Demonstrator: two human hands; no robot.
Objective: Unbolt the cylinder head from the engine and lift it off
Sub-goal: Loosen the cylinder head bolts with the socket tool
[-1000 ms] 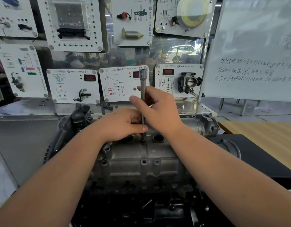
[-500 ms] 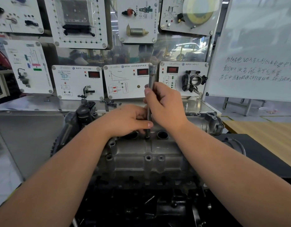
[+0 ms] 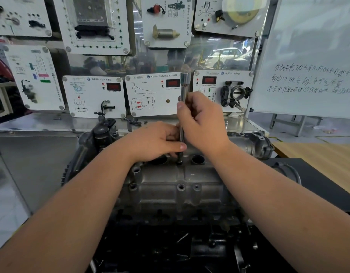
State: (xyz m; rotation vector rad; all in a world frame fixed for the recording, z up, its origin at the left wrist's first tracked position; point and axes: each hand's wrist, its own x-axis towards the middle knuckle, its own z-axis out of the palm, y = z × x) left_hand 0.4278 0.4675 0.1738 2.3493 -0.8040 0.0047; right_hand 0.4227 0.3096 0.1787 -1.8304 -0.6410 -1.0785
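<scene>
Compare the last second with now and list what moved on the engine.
Nothing clearly moved. The right hand still grips the long socket bar, upright in a bolt hole of the cylinder head; the left hand still steadies its lower end. Only the camera shifted.

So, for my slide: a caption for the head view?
Both hands hold a socket extension upright in the cylinder head.

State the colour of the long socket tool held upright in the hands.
Shiny silver metal socket tool, clearest in the head view.
</scene>
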